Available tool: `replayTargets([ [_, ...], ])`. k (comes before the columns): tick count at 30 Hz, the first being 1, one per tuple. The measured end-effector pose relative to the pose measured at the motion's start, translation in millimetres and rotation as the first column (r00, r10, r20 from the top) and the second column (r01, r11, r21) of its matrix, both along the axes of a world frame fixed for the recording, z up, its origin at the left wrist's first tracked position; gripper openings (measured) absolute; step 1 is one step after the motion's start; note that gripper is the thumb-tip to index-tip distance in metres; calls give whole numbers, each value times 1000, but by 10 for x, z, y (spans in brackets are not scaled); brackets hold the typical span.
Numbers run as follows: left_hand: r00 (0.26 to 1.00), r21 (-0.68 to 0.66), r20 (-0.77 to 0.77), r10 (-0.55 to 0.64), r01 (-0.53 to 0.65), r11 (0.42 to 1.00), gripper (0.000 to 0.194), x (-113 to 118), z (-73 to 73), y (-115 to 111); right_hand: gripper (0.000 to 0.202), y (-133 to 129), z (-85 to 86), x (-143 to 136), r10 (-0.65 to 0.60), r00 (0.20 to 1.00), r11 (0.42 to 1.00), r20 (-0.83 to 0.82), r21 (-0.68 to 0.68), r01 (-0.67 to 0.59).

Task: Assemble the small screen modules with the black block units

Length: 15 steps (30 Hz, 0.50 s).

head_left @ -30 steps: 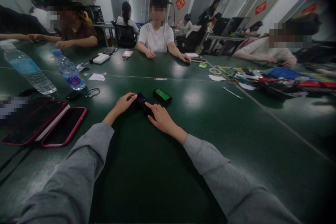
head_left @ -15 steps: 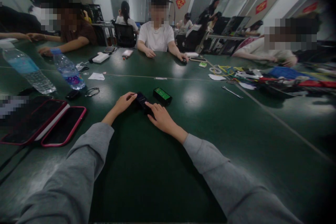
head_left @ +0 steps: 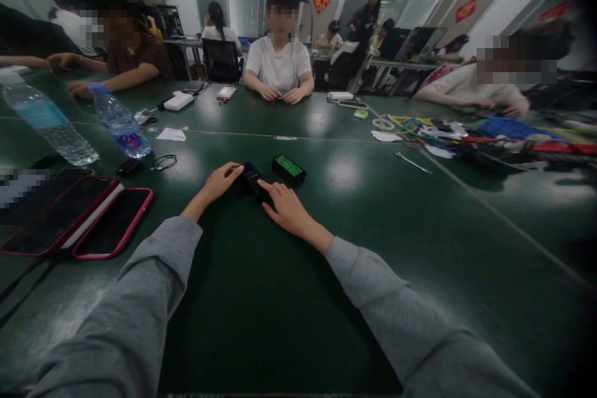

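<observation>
Black handheld device (head_left: pixel 250 174) slants just left of the frame's centre; it's too dim to tell whether it touches the surface (head_left: pixel 280 305). My right hand (head_left: pixel 286 205), its grip released, lays one finger on the screen; my left hand (head_left: pixel 220 180) grasps the far end, likely to steady it. Slightly beyond, a green-faced box (head_left: pixel 289 166) sits apart.

Across the table (head_left: pixel 298 286), the co-worker in white (head_left: pixel 275 62) has drawn an outstretched hand (head_left: pixel 293 96) in beside the other (head_left: pixel 269 93); behind, a standing person (head_left: pixel 366 15) has straightened.
</observation>
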<state>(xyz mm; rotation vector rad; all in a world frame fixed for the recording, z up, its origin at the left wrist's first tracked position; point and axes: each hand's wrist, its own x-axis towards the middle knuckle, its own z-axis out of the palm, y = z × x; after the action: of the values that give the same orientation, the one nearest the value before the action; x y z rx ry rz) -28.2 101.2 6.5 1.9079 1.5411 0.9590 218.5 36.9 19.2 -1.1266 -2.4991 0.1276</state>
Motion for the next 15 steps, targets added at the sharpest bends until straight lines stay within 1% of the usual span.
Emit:
replayTargets([
  [15,1000,4,-14,14,-14,1000,51,3,-14,1,59,4,-7,1,3,1000,1000,9,8,-3],
])
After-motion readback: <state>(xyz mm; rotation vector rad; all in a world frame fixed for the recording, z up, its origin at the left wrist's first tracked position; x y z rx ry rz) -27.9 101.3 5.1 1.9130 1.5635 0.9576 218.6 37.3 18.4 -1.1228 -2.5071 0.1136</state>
